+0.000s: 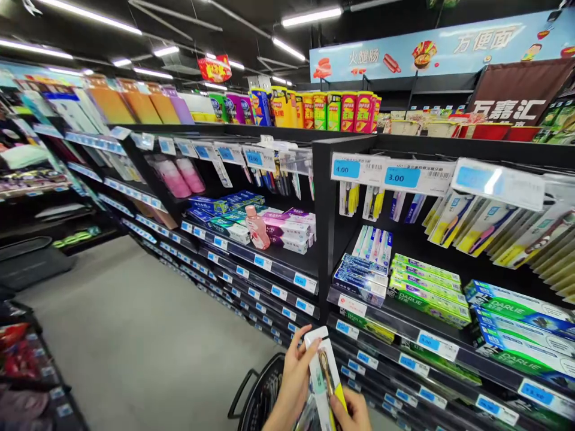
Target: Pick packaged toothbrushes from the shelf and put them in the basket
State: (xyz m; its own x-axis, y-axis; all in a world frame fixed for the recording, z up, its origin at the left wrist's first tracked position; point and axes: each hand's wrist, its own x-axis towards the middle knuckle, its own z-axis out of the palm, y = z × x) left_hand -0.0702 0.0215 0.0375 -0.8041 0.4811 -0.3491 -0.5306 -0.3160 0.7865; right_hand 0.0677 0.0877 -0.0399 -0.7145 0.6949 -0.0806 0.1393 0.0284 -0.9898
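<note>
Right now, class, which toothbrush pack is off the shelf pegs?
The toothbrush pack held over the black basket by both hands; all the others hang on pegs.

The black shelf [321, 179] carries everything. Right of its upright divider, green toothpaste boxes [426, 290] lie stacked on a board, blue ones [362, 278] just beside the divider. Above them toothbrush packs [471, 224] hang. Left of the divider lie pink boxes [291, 230], a pink bottle [257, 227] and blue boxes [224, 209]. Below is grey floor [135, 335].
</note>
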